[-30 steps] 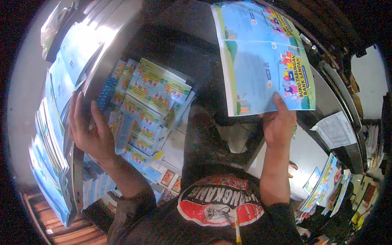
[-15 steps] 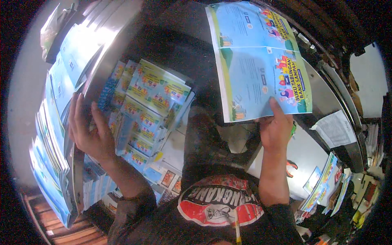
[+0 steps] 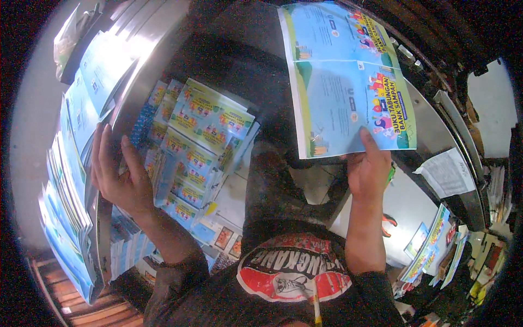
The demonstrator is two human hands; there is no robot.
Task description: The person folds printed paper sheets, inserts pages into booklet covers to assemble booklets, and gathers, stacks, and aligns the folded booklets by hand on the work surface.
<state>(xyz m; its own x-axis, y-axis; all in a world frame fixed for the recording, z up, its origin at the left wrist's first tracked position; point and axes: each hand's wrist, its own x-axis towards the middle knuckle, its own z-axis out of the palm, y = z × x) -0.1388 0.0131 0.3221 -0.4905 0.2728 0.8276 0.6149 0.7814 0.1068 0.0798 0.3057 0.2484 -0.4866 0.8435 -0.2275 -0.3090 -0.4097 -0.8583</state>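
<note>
1. R hand point(image 3: 369, 169): closed in a pinch on the lower edge of an unfolded blue printed sheet point(image 3: 348, 82), thumb on the printed face, other fingers hidden behind the paper. Sheet is held up and flat, to the right of and above the stack of yellow-green booklets point(image 3: 204, 139), not touching it; a centre fold line shows across it.

2. L hand point(image 3: 121, 180): open, fingers spread and straight, nothing gripped. Palm lies just left of the stack of yellow-green booklets, fingertips reaching onto the metal edge point(image 3: 128, 109) and the blue sheets point(image 3: 81, 147) fanned out left of that stack. Whether the heel of the hand presses on the booklets themselves: can't tell.

3. Step in hand, as I judge it: one sheet is lifted clear in the R hand while the L hand steadies the piles, i.e. sorting or collating printed matter, w/ the sheet between pick-up and set-down.

4. Next move would prob. call for: bringing the sheet down w/o creasing it, keeping the pinch near the edge so the print stays flat, and squaring it to a pile w/ the free L hand. Which pile: can't tell.

5. Farther out from the stack: more blue booklets point(image 3: 131, 245) below-left of it, a white paper point(image 3: 448, 173) far right, and coloured leaflets point(image 3: 430, 245) lower right, well apart from both hands.
</note>
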